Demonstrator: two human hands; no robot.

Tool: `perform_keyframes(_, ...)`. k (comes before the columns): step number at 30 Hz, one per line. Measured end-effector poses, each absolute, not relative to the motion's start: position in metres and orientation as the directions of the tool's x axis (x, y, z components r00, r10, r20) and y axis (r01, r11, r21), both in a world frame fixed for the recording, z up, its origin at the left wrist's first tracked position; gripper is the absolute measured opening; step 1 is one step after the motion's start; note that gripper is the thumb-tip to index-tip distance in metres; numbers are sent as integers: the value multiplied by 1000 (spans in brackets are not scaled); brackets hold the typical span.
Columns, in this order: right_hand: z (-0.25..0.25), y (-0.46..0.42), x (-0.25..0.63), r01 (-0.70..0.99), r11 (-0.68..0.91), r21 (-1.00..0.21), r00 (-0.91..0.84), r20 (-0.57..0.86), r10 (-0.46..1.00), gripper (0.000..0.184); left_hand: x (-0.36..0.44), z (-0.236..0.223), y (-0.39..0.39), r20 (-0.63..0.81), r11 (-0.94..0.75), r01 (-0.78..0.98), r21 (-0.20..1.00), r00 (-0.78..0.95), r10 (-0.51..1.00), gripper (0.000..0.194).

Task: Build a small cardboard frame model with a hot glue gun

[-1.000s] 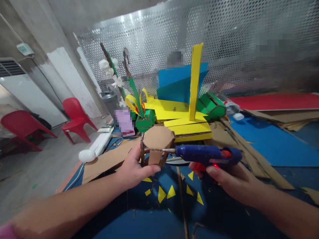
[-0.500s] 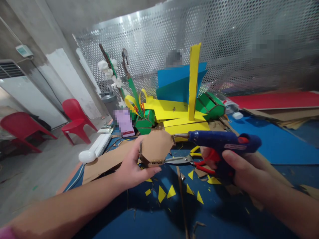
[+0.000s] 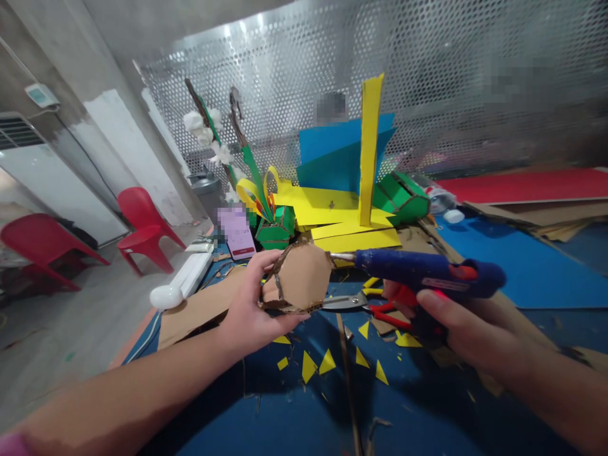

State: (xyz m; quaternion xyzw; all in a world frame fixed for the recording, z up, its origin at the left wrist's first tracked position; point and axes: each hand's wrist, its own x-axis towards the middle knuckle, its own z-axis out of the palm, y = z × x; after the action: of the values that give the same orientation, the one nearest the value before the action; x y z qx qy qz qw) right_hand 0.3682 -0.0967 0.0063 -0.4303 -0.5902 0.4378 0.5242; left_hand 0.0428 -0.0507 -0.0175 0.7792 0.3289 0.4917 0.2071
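Note:
My left hand (image 3: 251, 304) is closed around a brown cardboard piece (image 3: 306, 277) with a many-sided flat face and ragged corrugated edges. In my right hand (image 3: 456, 316) is a blue hot glue gun (image 3: 403, 266), its fingers wrapped round the grip by the red trigger. The gun's metal nozzle points left and meets, or nearly meets, the upper right edge of the cardboard; I cannot tell if they touch. Scissors (image 3: 344, 303) with grey blades lie on the table just behind, beside red handles (image 3: 387, 315) near my right fingers.
Yellow scraps (image 3: 327, 362) lie on the blue table (image 3: 285, 418). Behind stand an upright yellow strip (image 3: 370, 152), green cardboard pots (image 3: 278, 228), a phone (image 3: 236, 231) and a plastic bottle (image 3: 444, 204). Red chairs (image 3: 142, 218) stand on the floor at left.
The cardboard piece has turned in my left hand, showing more of its left side. The glue gun has shifted slightly, and a red glow now shows near my right thumb.

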Motion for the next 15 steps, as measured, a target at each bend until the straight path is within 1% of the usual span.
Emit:
perform_keyframes(2, 0, -96, 371, 17, 210, -978, -117, 207, 971, 39, 43, -20, -50, 608, -669, 297, 681, 279, 743, 88)
perform_keyframes(3, -3, -95, 372, 30, 214, -976, -121, 209, 970, 36, 42, -21, -49, 592, -650, 288, 704, 269, 760, 89)
perform_keyframes(8, -6, -94, 376, 199, 345, -917, -129, 324, 937, 30, 38, -27, -47, 502, -547, 254, 798, 223, 836, 95)
perform_keyframes(12, -7, -90, 380, 188, 342, -921, -157, 316, 936, 26, 39, -22, -47, 486, -542, 197, 817, 271, 831, 93)
perform_keyframes(15, -8, -87, 380, 193, 310, -931, -147, 285, 947, 30, 40, -21, -47, 453, -513, 151, 845, 308, 837, 91)
